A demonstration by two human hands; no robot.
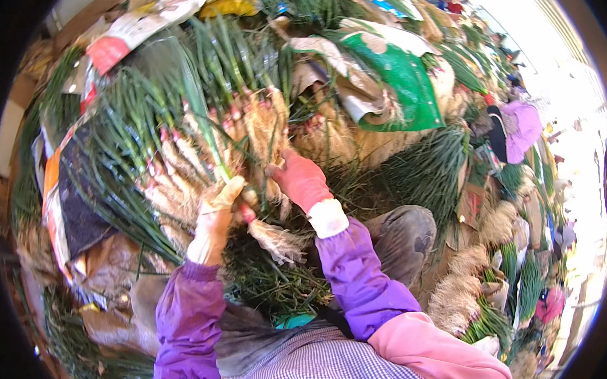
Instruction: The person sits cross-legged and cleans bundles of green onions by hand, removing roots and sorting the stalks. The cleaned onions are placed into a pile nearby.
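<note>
My left hand (218,207), in a tan glove with a white cuff, grips a spring onion with long green leaves (200,110). Its pink base (246,213) and pale, stringy roots (277,240) hang below the hand, pointing towards my lap. My right hand (303,178), in an orange-red glove, has its thumb and fingers bent at the roots of a spring onion bundle (263,123). Whether it pinches anything there is hidden. More spring onions (174,159) lie side by side in front of me, leaves away and roots towards me.
Loose green trimmings (282,290) lie between my knees. A green sheet (395,81) covers part of the pile at the upper right. A leafy bundle (428,160) lies beyond my right knee (410,231), and root bundles (457,289) lie farther right. Other people (519,129) sit along the right side.
</note>
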